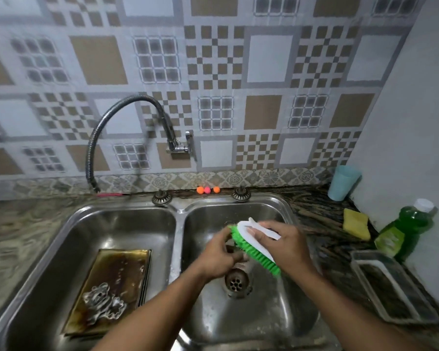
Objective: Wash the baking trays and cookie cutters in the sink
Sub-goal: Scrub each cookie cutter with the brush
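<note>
Roughly midway, by the look of it. Over the right basin of the sink, at 12 o'clock from the drain, the right hand grips the white back of a green-bristled brush. The left hand pinches a small dark piece against the bristles, probably a cookie cutter, though too hidden to be sure. At 8 o'clock from the hands, in the left basin, a browned tray lies flat with sudsy cookie cutters on its near end; these look soaped but not rinsed. At 3 o'clock a clear dish sits on the worktop beside the green soap bottle; whether it awaits washing cannot be told.
</note>
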Tool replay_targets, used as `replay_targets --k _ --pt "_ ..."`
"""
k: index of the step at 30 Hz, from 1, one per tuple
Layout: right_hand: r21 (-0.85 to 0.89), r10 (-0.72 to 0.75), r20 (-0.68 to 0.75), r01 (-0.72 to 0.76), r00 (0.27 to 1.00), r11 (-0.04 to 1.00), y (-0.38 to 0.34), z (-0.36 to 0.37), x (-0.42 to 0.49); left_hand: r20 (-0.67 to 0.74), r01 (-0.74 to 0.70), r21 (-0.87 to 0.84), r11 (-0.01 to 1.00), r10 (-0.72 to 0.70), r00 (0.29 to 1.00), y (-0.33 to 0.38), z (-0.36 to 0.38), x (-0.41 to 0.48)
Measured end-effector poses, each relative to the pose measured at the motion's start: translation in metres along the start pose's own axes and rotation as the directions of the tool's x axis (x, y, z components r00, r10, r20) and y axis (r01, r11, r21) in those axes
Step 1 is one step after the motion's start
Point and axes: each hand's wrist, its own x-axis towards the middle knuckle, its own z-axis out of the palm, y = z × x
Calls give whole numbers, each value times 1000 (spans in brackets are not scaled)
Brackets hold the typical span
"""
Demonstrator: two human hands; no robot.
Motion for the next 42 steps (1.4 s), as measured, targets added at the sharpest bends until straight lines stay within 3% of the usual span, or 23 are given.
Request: replay_targets --k 5,8,10,13,17,21,25,28,32,36,40,42 --pt "9 -1 -26 1 1000 1000 -17 29 5 17 15 13 1000 -16 1000 -11 -37 -18" --pt "91 -72 43 68 996 993 -42 54 1 -15 12 -29 1000 -12 1000 -10 -54 -18" --pt "102 -34 48 29 998 994 -41 66 -4 22 25 -47 999 -24 999 -11 -66 -23" --pt "133 55 -68 -45 996 990 -37 72 3 11 48 -112 993 -47 999 -15 -84 -33" --pt "188 76 -15 -72 997 979 -49 99 -5 28 52 -247 968 -46 999 -11 -103 -34" --pt "248 138 -96 -110 986 962 -53 112 -4 23 66 -309 949 -62 998 -18 -113 -40" --pt "337 180 -43 -155 983 929 -57 129 -16 33 57 -362 931 -48 998 -17 -129 -42" --pt "302 203 -117 -160 972 940 -50 127 -20 36 79 -446 892 -70 997 -17 -140 -46" --pt "134 152 10 -152 988 979 -53 135 -26 79 90 -456 885 -61 995 -16 -145 -47" --pt "-9 77 -90 -78 993 997 -50 125 -27 105 104 -477 873 -61 993 -23 -152 -51" --pt "-82 23 -7 -23 1000 996 -62 129 -32 174 134 -441 888 -62 983 -22 -155 -51" --pt "-143 25 -49 -32 999 989 -58 120 -29 177 140 -451 881 -66 982 -25 -158 -53"
